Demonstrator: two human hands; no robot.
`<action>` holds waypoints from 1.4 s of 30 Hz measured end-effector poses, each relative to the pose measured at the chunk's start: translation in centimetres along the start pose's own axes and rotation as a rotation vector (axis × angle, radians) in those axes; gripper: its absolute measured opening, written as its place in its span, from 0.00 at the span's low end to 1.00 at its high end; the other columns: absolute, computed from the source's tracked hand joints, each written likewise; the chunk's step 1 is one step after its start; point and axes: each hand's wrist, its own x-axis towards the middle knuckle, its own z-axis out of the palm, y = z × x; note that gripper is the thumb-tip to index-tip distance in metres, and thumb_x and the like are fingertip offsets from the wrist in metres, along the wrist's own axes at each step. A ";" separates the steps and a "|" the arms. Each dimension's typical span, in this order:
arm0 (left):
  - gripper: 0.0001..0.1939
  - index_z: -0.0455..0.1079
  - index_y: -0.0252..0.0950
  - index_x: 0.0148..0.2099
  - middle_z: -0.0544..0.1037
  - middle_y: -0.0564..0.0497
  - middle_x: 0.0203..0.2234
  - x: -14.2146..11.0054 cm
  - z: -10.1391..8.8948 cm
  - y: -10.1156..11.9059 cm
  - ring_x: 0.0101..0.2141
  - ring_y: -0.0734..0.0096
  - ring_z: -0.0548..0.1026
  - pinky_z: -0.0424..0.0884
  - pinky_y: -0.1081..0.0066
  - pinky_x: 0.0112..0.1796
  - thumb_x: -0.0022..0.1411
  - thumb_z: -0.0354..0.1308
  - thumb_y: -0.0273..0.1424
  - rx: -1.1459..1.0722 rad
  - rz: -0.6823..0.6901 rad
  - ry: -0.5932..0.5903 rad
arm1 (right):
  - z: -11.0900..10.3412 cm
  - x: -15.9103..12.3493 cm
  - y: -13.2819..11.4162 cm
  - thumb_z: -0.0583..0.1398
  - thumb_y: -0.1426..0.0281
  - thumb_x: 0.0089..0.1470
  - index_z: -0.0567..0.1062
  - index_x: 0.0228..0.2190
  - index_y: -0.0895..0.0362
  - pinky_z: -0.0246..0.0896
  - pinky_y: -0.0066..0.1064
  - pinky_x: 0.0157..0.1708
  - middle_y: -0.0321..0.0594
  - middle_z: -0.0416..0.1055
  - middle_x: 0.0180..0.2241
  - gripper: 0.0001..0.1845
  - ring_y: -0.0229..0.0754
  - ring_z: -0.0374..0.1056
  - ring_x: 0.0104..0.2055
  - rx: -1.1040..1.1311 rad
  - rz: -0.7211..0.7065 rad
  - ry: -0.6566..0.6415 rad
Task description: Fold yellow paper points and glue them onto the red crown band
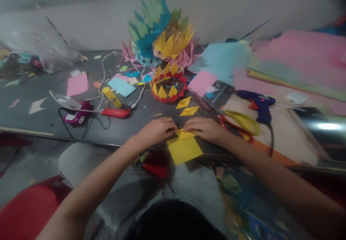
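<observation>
Between my two hands is a small folded piece of yellow paper (186,134) at the table's front edge. My left hand (159,129) pinches its left end, and my right hand (207,129) has its fingers closed on the right end. Just below lies a flat yellow paper square (185,151), partly over the edge. Two folded yellow paper pieces (189,110) lie a little beyond my hands. Behind them stands a ring of red and yellow folded paper (169,95).
Scissors (243,122) and a blue glue gun (258,103) lie to the right, near stacked coloured sheets (305,56). Left are a glue stick (112,97), a red-handled cutter (116,113) and a purple device (78,114). A spiky paper model (162,34) stands at the back.
</observation>
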 end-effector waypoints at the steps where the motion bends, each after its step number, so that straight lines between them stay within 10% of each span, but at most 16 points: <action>1: 0.09 0.71 0.37 0.41 0.74 0.50 0.34 -0.1 0.0 -0.1 0.36 0.72 0.73 0.67 0.74 0.38 0.64 0.50 0.28 0.029 0.017 -0.007 | 0.0 -0.1 0.0 0.52 0.66 0.58 0.79 0.33 0.52 0.64 0.32 0.44 0.40 0.76 0.37 0.15 0.40 0.71 0.41 -0.004 -0.025 0.007; 21: 0.07 0.73 0.37 0.38 0.76 0.53 0.33 -0.3 0.6 -0.1 0.36 0.72 0.73 0.65 0.75 0.35 0.62 0.53 0.30 0.074 0.042 0.091 | 0.2 0.0 0.7 0.48 0.73 0.61 0.78 0.37 0.56 0.65 0.27 0.37 0.43 0.75 0.32 0.18 0.37 0.70 0.35 -0.164 -0.358 0.107; 36: 0.12 0.72 0.34 0.34 0.75 0.51 0.30 0.0 -0.7 -0.6 0.29 0.73 0.70 0.60 0.71 0.28 0.66 0.48 0.27 0.496 0.424 0.017 | 0.5 0.3 0.9 0.49 0.77 0.58 0.78 0.34 0.58 0.65 0.27 0.36 0.43 0.73 0.32 0.17 0.37 0.68 0.35 -0.262 -0.403 0.127; 42: 0.12 0.75 0.36 0.32 0.75 0.52 0.27 -0.7 -0.1 0.7 0.30 0.73 0.72 0.62 0.74 0.28 0.63 0.52 0.34 0.315 0.105 0.027 | 0.4 0.0 0.6 0.50 0.78 0.57 0.78 0.33 0.59 0.65 0.28 0.37 0.44 0.73 0.32 0.16 0.38 0.68 0.35 -0.269 -0.390 0.145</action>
